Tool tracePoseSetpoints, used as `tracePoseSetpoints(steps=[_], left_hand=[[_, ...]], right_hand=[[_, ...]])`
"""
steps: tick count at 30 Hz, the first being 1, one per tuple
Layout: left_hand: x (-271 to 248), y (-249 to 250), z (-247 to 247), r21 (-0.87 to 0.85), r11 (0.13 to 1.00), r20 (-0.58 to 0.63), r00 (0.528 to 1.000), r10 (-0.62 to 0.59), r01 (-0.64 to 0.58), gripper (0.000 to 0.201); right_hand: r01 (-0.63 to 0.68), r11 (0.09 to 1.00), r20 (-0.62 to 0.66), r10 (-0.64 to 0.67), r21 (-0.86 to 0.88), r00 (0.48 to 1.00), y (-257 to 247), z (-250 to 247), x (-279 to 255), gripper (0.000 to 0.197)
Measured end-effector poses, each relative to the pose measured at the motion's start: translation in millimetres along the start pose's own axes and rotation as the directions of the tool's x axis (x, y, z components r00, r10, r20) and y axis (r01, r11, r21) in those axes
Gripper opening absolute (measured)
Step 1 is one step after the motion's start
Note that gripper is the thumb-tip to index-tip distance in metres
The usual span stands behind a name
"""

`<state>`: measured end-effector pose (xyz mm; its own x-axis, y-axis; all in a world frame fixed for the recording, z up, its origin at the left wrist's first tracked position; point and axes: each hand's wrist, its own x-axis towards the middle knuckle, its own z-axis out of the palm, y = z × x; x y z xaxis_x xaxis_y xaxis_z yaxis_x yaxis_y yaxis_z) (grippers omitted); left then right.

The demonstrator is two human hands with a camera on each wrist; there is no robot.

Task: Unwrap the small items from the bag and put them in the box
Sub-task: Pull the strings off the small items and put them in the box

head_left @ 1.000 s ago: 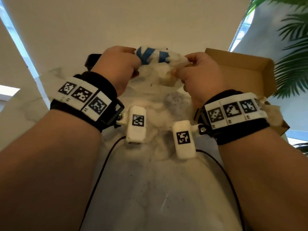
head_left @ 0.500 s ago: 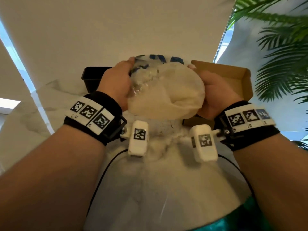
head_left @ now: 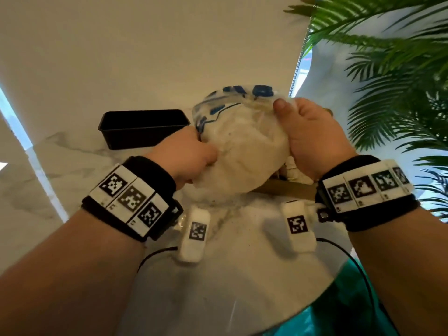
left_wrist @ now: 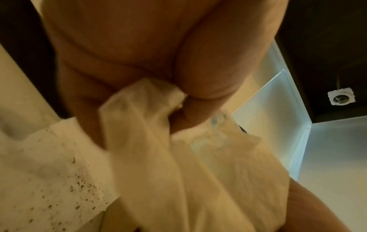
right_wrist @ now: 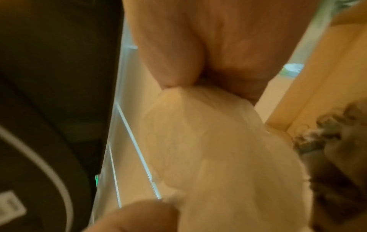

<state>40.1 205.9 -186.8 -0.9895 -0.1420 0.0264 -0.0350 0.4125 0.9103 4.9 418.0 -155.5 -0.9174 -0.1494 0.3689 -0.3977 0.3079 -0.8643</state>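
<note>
White wrap: on item, lifted over table
left hand: pinching wrap
right hand: gripping wrap
progress: unwrapping underway; cardboard box contents unclear, maybe paper

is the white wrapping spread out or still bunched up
Spread out: the left hand and right hand each pinch an edge of the white wrapping, stretching it between them above the table.
</note>
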Motion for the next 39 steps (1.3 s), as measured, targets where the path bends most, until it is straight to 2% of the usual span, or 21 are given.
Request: tracePoseSetpoints(steps=[1,3,4,7,10,12,13,14,15,17,18,20,22,23,26,28,29,32,33,35,39], left_hand=[[2.6,1.2,2.2,0.074,0.996,-0.071,0.995,0.064,-0.059,0.022],[3.9,7.4,4.7,0.099,0.987,-0.137,0.98,0.142,-0.129,0.015],[2.1,12.0,5.4,0.087,0.983,-0.143,0.975,0.173,-0.161,0.019],[0.6,19.5,11.3,0.118,0.963,-0.08,0.964,0.254,-0.244,0.035],[0.0,29.1,22.4,0.05,0.974,-0.121,0.966,0.227,-0.223,0.036],[1.2,35.8,29.2,-0.031,0.968,-0.146,0.959,0.242,-0.249,0.027],[-2.8,41.1,32.0,-0.07,0.964,-0.127,0.961,0.247,-0.257,0.023],[-5.7,46.0,33.8,-0.136,0.96,-0.111,0.966,0.231,-0.245,0.034],[-6.4,48.4,36.1,-0.18,0.957,-0.113,0.971,0.211,-0.229,0.046],[-5.4,52.5,39.4,-0.089,0.964,-0.121,0.964,0.238,-0.249,0.044],[-1.0,52.1,41.1,-0.074,0.968,-0.138,0.963,0.23,-0.242,0.034],[4.5,56.3,42.0,-0.168,0.968,-0.147,0.975,0.164,-0.188,0.016],[8.5,60.8,45.1,-0.234,0.96,-0.133,0.983,0.124,-0.152,0.014],[11.1,61.0,47.3,-0.284,0.945,-0.119,0.984,0.132,-0.161,0.014],[14.4,59.6,55.5,-0.47,0.873,-0.083,0.991,0.107,-0.133,0.019],[14.6,57.2,57.0,-0.308,0.929,-0.12,0.978,0.173,-0.203,0.033],[14.7,56.5,58.2,-0.153,0.952,-0.142,0.959,0.245,-0.266,0.028],[11.5,59.2,68.7,0.12,0.883,-0.149,0.871,0.467,-0.453,0.009],[7.2,62.9,74.8,0.182,0.843,-0.14,0.835,0.531,-0.506,0.018],[0.3,68.0,85.3,0.266,0.755,-0.1,0.762,0.64,-0.599,0.031],[1.5,66.2,87.7,0.319,0.683,-0.047,0.709,0.703,-0.657,0.02]], right_hand=[[0.06,0.989,-0.095,-0.073,-0.137,0.993,0.1,-6.4,-0.3,0.041],[0.179,0.918,-0.063,-0.215,-0.354,0.975,1.2,-23.2,-1.2,0.058],[0.228,0.869,-0.02,-0.263,-0.439,0.965,1.6,-30.3,-1.2,0.056],[0.292,0.693,-0.024,-0.408,-0.659,0.913,6.0,-49.1,4.4,0.018],[0.257,0.638,-0.065,-0.436,-0.726,0.897,7.0,-66.6,6.4,0.025],[0.174,0.803,-0.171,-0.323,-0.57,0.931,7.9,-75.4,6.3,0.024],[0.103,0.931,-0.212,-0.186,-0.35,0.96,7.6,-77.9,5.7,0.022],[0.011,0.999,-0.167,-0.016,-0.031,0.986,6.7,-79.4,5.3,0.023],[-0.09,0.949,-0.034,0.105,0.302,0.994,6.8,-81.4,4.1,0.029],[-0.274,0.679,0.205,0.182,0.681,0.962,8.0,-91.4,-0.8,0.039],[-0.327,0.59,0.284,0.169,0.738,0.944,8.6,-97.4,-5.4,0.041],[-0.421,0.523,0.407,0.15,0.741,0.901,14.7,-106.2,-13.7,0.043],[-0.521,0.57,0.497,0.214,0.635,0.841,24.8,-110.3,-19.1,0.047],[-0.527,0.635,0.454,0.294,0.566,0.841,31.2,-111.4,-17.3,0.045],[-0.423,0.893,0.0,0.428,0.156,0.904,41.5,-117.3,-0.8,0.028],[-0.374,0.905,-0.203,0.336,-0.2,0.92,37.6,-125.6,7.4,0.023],[-0.316,0.901,-0.251,0.246,-0.296,0.936,31.6,-128.5,8.4,0.03],[0.006,0.957,-0.209,-0.069,-0.29,0.976,-2.2,-114.3,-0.3,0.036],[0.116,0.933,-0.115,-0.165,-0.341,0.98,-16.0,-102.4,-4.0,0.038],[0.24,0.789,0.079,-0.238,-0.565,0.968,-30.2,-83.2,-1.1,0.041],[0.303,0.566,0.178,-0.266,-0.767,0.947,-38.0,-74.1,10.5,0.029]])
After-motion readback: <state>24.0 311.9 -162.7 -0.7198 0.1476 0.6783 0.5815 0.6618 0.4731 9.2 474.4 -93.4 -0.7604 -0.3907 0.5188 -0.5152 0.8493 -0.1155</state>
